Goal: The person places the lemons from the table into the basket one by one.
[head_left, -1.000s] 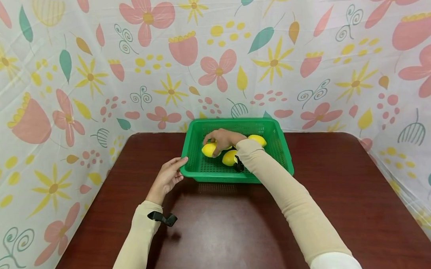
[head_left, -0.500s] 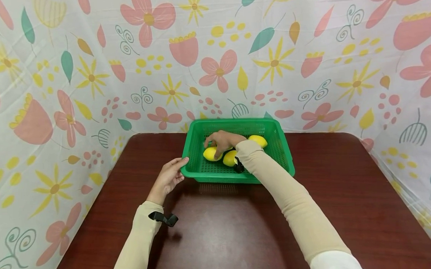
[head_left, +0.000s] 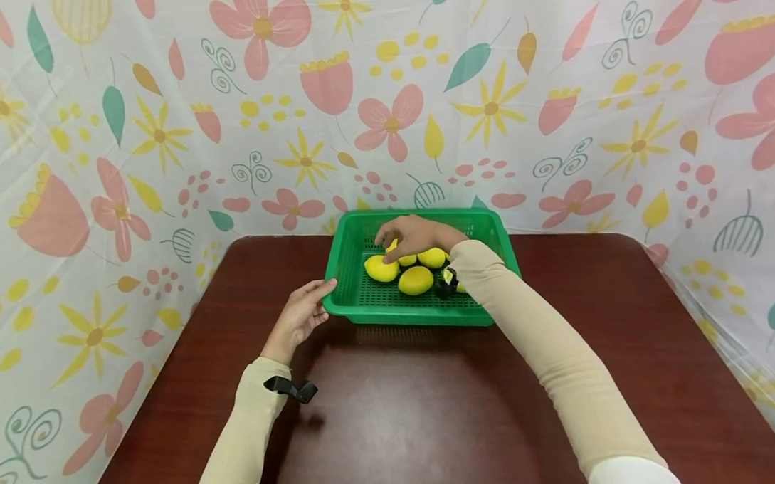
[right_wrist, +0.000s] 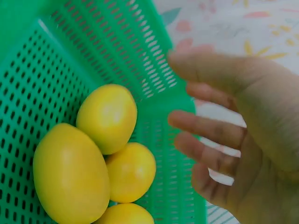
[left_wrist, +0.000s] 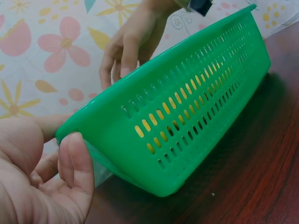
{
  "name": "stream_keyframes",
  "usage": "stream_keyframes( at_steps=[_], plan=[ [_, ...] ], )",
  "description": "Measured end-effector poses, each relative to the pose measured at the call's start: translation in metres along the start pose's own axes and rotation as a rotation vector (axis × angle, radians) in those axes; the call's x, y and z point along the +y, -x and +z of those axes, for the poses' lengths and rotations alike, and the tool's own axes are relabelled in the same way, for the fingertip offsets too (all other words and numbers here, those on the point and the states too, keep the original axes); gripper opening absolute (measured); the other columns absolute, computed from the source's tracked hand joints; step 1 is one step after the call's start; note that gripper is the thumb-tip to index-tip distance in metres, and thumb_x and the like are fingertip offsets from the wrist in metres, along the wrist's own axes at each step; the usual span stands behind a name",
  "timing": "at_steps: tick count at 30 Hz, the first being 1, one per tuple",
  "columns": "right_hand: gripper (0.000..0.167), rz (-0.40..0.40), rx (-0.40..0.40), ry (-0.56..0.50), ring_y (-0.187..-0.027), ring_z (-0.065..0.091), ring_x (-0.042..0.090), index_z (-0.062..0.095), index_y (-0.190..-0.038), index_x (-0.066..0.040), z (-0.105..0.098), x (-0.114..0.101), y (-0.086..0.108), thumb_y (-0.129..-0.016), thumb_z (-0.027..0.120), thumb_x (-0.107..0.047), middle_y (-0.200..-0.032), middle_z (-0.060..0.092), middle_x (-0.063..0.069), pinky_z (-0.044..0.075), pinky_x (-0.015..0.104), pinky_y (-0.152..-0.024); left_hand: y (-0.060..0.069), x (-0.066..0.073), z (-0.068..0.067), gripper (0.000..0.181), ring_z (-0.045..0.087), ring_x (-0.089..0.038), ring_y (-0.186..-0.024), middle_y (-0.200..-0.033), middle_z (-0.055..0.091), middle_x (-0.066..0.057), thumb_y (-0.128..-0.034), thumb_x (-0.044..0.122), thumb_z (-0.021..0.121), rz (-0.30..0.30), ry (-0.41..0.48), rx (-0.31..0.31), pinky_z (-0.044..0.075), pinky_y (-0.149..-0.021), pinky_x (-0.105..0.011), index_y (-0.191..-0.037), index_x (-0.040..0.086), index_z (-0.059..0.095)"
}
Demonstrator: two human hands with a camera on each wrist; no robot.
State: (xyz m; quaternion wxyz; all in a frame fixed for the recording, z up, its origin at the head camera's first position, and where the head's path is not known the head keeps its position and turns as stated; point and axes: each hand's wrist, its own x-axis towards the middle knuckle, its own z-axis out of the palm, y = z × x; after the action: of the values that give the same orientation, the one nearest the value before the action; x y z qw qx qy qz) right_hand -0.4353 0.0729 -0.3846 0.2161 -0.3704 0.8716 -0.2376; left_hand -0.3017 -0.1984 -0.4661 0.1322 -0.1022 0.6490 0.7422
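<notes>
A green plastic basket (head_left: 422,317) sits at the far side of the table with several yellow lemons in it. My left hand (head_left: 298,315) grips its near left corner, thumb over the rim and fingers beneath, as the left wrist view also shows. Over the lemons hovers my right hand (head_left: 416,234), fingers loosely bent and holding nothing. One lemon (head_left: 382,269) lies at the left and another lemon (head_left: 416,281) in front. In the right wrist view a lemon (right_wrist: 70,175) is nearest the camera, apart from the fingertips (right_wrist: 180,119). My right forearm hides the basket's right part.
The dark red-brown wooden table (head_left: 406,412) extends in front of the basket and to both sides. A flower-patterned cloth (head_left: 388,71) hangs close behind the basket and around the table. A black strap (head_left: 291,389) is on my left wrist.
My right hand has let go of the left lemon and risen up and to the right. That lemon stays in the basket. The left hand keeps its hold on the corner.
</notes>
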Motion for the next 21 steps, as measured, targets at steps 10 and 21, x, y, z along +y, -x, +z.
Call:
stream_keyframes(
  at_steps=[10, 21],
  plan=[
    [0.038, 0.111, 0.309, 0.049, -0.102, 0.069, 0.026, 0.067, -0.129, -0.009, 0.018, -0.022, 0.059, -0.098, 0.071, -0.031, -0.113, 0.074, 0.009, 0.057, 0.044, -0.087, 0.0, -0.002, 0.002, 0.046, 0.048, -0.006, -0.057, -0.077, 0.056, 0.007, -0.1009, 0.035, 0.068, -0.003, 0.001, -0.007, 0.047, -0.06, -0.02, -0.135, 0.006, 0.056],
    [0.027, 0.113, 0.567, 0.05, -0.082, 0.07, 0.018, 0.073, -0.114, -0.01, 0.054, -0.032, 0.138, -0.097, 0.073, -0.031, -0.097, 0.076, 0.004, 0.057, 0.038, -0.07, 0.005, 0.002, -0.002, 0.045, 0.051, -0.006, -0.061, -0.078, 0.059, 0.007, -0.1004, 0.035, 0.069, 0.014, -0.034, -0.008, 0.049, -0.062, -0.02, -0.133, 0.006, 0.058]
  ],
)
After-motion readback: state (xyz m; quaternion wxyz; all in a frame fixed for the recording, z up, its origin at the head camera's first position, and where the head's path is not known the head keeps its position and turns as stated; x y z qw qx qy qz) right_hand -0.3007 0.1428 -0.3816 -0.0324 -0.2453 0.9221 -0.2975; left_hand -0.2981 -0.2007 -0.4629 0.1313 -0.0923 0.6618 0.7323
